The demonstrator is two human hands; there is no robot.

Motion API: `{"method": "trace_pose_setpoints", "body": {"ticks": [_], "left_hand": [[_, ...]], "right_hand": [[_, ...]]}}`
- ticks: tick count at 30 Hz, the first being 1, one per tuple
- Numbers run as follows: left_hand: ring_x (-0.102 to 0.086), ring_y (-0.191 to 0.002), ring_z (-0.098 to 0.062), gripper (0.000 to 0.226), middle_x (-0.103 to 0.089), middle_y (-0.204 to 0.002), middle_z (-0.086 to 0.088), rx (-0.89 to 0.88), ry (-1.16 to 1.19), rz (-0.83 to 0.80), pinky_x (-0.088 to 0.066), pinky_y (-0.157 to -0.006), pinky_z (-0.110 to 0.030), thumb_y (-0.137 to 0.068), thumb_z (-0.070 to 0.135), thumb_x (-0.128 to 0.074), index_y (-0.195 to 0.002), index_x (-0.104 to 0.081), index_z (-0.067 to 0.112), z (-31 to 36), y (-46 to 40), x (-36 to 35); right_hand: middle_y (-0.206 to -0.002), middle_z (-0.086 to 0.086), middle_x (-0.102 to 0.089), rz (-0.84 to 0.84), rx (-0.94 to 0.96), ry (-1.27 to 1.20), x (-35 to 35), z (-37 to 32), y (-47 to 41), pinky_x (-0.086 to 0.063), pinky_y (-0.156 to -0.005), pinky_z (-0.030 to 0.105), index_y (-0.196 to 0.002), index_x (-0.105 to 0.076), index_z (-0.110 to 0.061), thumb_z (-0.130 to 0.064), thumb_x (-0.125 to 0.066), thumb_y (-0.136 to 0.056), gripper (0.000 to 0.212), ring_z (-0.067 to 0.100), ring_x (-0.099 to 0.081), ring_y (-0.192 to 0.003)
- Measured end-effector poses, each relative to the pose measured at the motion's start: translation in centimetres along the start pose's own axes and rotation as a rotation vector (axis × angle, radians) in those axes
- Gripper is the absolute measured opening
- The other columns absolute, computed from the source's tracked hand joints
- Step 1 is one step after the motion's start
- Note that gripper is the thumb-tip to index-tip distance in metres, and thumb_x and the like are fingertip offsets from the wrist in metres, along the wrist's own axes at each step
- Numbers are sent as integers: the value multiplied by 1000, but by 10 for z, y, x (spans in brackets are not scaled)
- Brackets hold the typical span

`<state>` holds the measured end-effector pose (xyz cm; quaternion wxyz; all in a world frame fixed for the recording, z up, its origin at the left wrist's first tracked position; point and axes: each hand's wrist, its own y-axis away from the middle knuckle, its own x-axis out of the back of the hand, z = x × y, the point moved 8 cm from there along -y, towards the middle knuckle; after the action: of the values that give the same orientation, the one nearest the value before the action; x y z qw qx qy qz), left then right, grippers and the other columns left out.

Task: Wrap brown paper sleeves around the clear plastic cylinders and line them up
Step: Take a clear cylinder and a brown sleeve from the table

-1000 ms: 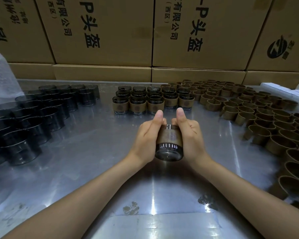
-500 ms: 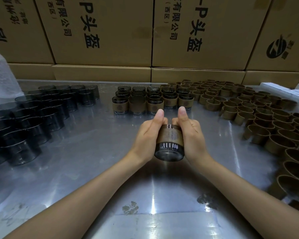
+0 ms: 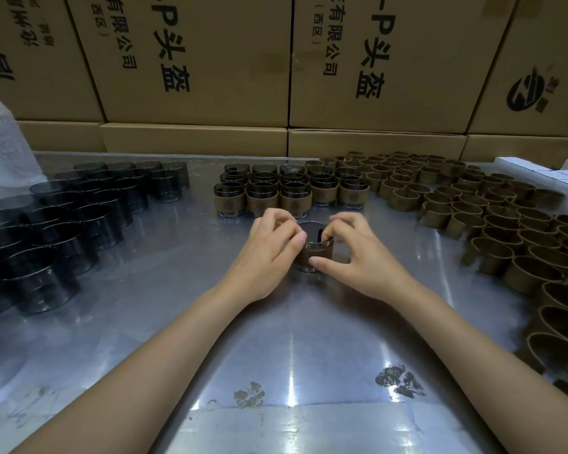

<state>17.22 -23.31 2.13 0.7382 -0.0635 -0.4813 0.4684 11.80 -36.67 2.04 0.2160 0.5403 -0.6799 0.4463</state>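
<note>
A clear plastic cylinder with a brown paper sleeve stands upright on the metal table, just in front of the rows of sleeved cylinders. My left hand grips its left side with curled fingers. My right hand pinches it from the right, thumb on the sleeve's front and fingers at the rim. Bare clear cylinders fill the left of the table. Loose brown sleeves cover the right.
Stacked cardboard boxes wall off the table's far edge. A white plastic bag stands at the far left. White flat pieces lie at the far right. Bare metal lies between my arms.
The sleeved cylinder was held on its side above the table, its open end toward me. It now stands upright on the table, farther from me, with both hands around it.
</note>
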Motion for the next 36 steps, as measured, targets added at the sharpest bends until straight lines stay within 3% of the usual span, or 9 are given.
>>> {"method": "trace_pose_setpoints", "body": {"ticks": [4,7,9,12,14,18,24,28,36], "left_hand": [[-37,-127,-14,30,-40,-131,2,90,52,20,-26,-106,-27,-100,22,-44,-129,-52,21,-13,-4,4],[-36,-133,-20,45,-35,-144,-5,370,142,168,-26,-112,-32,-98,18,-51,-142,-40,13,-44,-5,21],[-38,-132,-21,48,-34,-146,-8,550,211,319,-28,-108,-28,-96,14,-51,-143,-38,10,-69,-1,37],[-44,-125,-17,48,-39,-146,-6,657,316,485,-31,-90,-10,-96,9,-48,-143,-37,12,-97,3,53],[-43,-126,-16,51,-39,-147,-4,690,357,519,-31,-88,-10,-96,9,-47,-145,-33,14,-107,1,55],[-39,-135,-22,56,-38,-149,-5,732,331,503,-32,-106,-31,-96,7,-46,-148,-29,15,-115,-7,55],[-44,-131,-23,52,-46,-144,-5,743,273,498,-34,-97,-28,-95,6,-44,-145,-36,16,-120,-16,56],[-47,-127,-24,48,-50,-140,-6,734,238,503,-35,-96,-29,-94,5,-44,-141,-44,15,-121,-20,57],[-47,-127,-23,46,-53,-138,-6,756,221,535,-37,-99,-30,-93,4,-42,-138,-48,14,-128,-20,57]], "right_hand": [[-103,-10,-53,79,-55,-13,-2,11,-5,-50,-78,36,-98,-45,-34,-44,-66,-84,27,11,-57,-90],[-107,-6,-56,127,-117,-31,1,22,-12,-47,-73,33,-101,-46,-36,-42,-65,-86,25,10,-57,-83],[-112,-5,-57,157,-177,-68,2,33,-20,-45,-74,31,-104,-47,-36,-39,-65,-87,24,11,-57,-85],[-126,-3,-56,218,-262,-83,3,48,-33,-44,-82,31,-118,-50,-32,-38,-64,-88,33,18,-56,-108],[-133,-2,-54,261,-322,-63,4,56,-41,-43,-83,31,-128,-47,-31,-40,-65,-88,45,21,-52,-119],[-140,1,-51,310,-442,-18,5,72,-53,-48,-87,37,-139,-36,-32,-44,-62,-89,58,26,-51,-125],[-136,6,-55,282,-565,178,3,82,-66,-51,-82,40,-149,-20,-26,-49,-52,-93,68,30,-57,-116],[-125,9,-62,226,-617,322,1,85,-73,-49,-74,35,-144,-30,-17,-55,-43,-95,64,30,-61,-110],[-115,8,-65,199,-545,424,-3,81,-80,-43,-68,32,-133,-41,-19,-57,-35,-97,53,30,-62,-103]]}}
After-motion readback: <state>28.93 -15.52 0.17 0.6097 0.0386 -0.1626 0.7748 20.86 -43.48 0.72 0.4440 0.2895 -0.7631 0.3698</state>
